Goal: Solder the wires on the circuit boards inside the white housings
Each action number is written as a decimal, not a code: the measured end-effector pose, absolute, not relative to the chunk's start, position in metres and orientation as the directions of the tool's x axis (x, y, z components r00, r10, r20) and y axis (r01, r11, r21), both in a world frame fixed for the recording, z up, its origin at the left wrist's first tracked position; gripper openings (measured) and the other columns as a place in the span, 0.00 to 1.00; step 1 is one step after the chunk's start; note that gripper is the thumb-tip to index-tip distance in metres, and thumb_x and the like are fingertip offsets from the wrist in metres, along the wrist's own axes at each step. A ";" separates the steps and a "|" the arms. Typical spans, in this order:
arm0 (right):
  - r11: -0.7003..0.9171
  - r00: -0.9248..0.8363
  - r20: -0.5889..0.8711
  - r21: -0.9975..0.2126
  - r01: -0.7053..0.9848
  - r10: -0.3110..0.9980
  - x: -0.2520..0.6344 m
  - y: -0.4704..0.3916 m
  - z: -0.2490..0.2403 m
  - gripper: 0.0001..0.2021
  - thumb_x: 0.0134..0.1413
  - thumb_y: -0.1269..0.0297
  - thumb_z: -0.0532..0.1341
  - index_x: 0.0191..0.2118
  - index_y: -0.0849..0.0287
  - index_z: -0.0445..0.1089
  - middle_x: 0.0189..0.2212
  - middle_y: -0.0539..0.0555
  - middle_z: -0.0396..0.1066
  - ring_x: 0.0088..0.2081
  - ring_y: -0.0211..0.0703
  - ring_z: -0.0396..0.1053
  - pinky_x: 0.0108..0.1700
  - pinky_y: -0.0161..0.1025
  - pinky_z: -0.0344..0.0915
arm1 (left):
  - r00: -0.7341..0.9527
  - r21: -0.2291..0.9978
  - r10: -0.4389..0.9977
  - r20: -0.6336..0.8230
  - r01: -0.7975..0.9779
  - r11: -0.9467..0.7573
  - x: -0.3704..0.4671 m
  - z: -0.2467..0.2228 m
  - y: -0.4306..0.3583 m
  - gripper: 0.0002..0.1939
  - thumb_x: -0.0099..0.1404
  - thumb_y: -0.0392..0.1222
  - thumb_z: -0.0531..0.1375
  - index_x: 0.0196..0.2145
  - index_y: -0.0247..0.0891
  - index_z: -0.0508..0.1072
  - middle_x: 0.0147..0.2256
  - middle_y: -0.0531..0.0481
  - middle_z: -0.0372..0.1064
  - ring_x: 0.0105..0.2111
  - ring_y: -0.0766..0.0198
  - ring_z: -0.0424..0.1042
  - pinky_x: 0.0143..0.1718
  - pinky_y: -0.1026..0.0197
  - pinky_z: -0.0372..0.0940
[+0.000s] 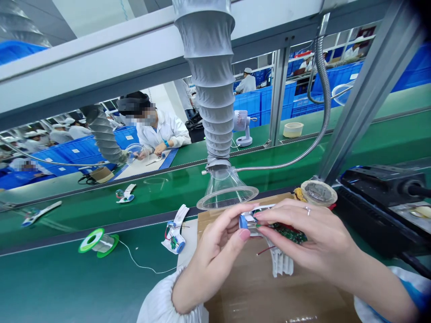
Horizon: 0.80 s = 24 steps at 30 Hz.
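Observation:
My left hand (220, 251) is closed around the near side of a white plastic shell assembly, with its blue round part (244, 222) between thumb and fingers. My right hand (313, 235) pinches the same assembly from the right, its thumb and index fingertip inside it. A green circuit board (291, 233) shows under the right fingers. Below, a ribbed white shell end (282, 262) sticks out with a thin dark red wire (266, 250) beside it. What exactly the right fingertips grip is hidden. A similar white shell with blue part and wires (175, 235) lies to the left.
A clear fume hood (227, 197) hangs just beyond my hands. Cardboard (249, 291) covers the bench below. Left is a solder wire spool (99, 242); right are a round tub (319, 193) and black equipment (380, 211). More assemblies (126, 194) lie on the green belt (81, 206). A co-worker (161, 128) sits opposite.

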State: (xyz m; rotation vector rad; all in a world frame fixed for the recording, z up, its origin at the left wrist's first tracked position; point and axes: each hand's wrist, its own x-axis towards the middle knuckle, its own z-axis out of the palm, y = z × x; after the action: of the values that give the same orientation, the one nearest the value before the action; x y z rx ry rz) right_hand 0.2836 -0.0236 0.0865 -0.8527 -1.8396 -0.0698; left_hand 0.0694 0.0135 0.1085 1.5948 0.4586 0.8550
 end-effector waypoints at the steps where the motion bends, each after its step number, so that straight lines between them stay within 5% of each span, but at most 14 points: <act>1: 0.745 -0.180 0.841 -0.327 0.582 0.510 0.283 -0.024 0.087 0.16 0.63 0.76 0.66 0.53 0.54 0.73 0.40 0.49 0.82 0.42 0.38 0.80 0.46 0.35 0.76 | 0.651 0.963 0.710 0.268 -0.164 -0.214 0.069 0.109 0.013 0.18 0.79 0.41 0.59 0.62 0.55 0.74 0.65 0.53 0.71 0.62 0.62 0.74 0.58 0.70 0.73; 5: 0.705 -0.130 0.862 -0.304 0.640 0.490 0.283 -0.024 0.090 0.18 0.62 0.74 0.68 0.56 0.54 0.72 0.42 0.52 0.78 0.41 0.40 0.77 0.44 0.39 0.75 | 0.650 0.964 0.712 0.266 -0.164 -0.210 0.068 0.112 0.012 0.18 0.79 0.40 0.58 0.62 0.56 0.74 0.64 0.54 0.71 0.63 0.61 0.73 0.60 0.69 0.72; 14: 0.565 -0.020 0.742 -0.493 0.662 0.670 0.281 -0.029 0.090 0.20 0.66 0.60 0.66 0.61 0.45 0.69 0.67 0.54 0.68 0.66 0.45 0.69 0.64 0.42 0.72 | 0.631 0.961 0.731 0.261 -0.095 -0.261 0.064 0.111 0.014 0.17 0.79 0.44 0.59 0.62 0.59 0.73 0.64 0.57 0.71 0.63 0.63 0.73 0.57 0.74 0.71; 18: 0.524 -0.053 0.606 -0.635 0.568 0.793 0.279 -0.026 0.088 0.16 0.69 0.51 0.63 0.60 0.36 0.71 0.64 0.45 0.73 0.64 0.41 0.72 0.59 0.38 0.76 | 0.638 0.956 0.720 0.273 -0.093 -0.280 0.066 0.108 0.013 0.17 0.78 0.45 0.60 0.62 0.59 0.74 0.65 0.57 0.71 0.65 0.63 0.71 0.64 0.69 0.68; 24: 0.531 0.005 0.598 -0.716 0.453 0.801 0.274 -0.024 0.092 0.13 0.63 0.54 0.69 0.52 0.37 0.77 0.54 0.41 0.81 0.58 0.36 0.76 0.56 0.29 0.76 | 0.653 0.956 0.705 0.278 -0.119 -0.267 0.068 0.106 0.015 0.18 0.78 0.45 0.61 0.61 0.61 0.74 0.67 0.58 0.69 0.67 0.61 0.69 0.67 0.66 0.66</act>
State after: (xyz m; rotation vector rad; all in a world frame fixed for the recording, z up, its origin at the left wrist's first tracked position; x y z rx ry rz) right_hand 0.2737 -0.0241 0.0917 -1.0847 -1.6305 0.3815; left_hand 0.0675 0.0149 0.1055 1.6644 0.4849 0.8497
